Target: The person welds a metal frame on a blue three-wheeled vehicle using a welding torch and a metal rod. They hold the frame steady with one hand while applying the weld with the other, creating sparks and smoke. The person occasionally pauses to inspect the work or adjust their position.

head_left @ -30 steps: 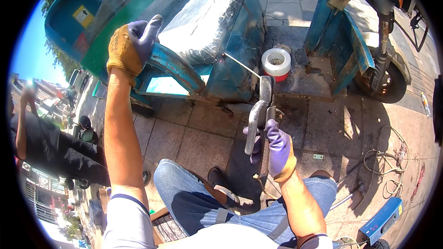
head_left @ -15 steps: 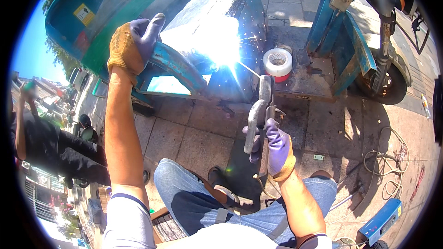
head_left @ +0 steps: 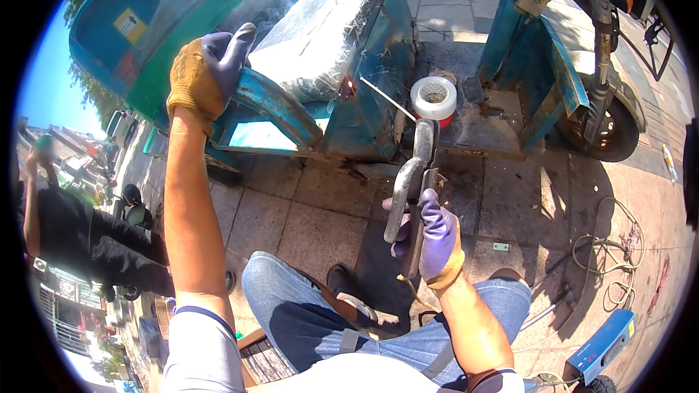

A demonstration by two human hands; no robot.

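My right hand (head_left: 439, 240), in a purple and yellow glove, is wrapped round a welding electrode holder (head_left: 421, 175). A thin welding rod (head_left: 387, 97) is clamped in its jaws and slants up to the left. The rod's tip is just apart from a small glowing orange spot (head_left: 349, 87) at the edge of the blue metal seat box (head_left: 371, 113). My left hand (head_left: 206, 76), in a matching glove, is closed with its thumb up, by the upper end of a curved blue metal rail (head_left: 275, 107); what its fingers hold is hidden.
A white tape roll (head_left: 434, 98) sits on the vehicle's footboard beside the seat box. A plastic-wrapped seat (head_left: 320, 29) tops the box. The front wheel (head_left: 601, 127) stands at right. Coiled cable (head_left: 619, 247) and a blue machine (head_left: 603, 349) lie on the paving. A person (head_left: 87, 233) is at left.
The bright welding arc has gone out, leaving a glowing spot and rising smoke. The rod's tip has drawn away from the box edge, and the holder has shifted very slightly.
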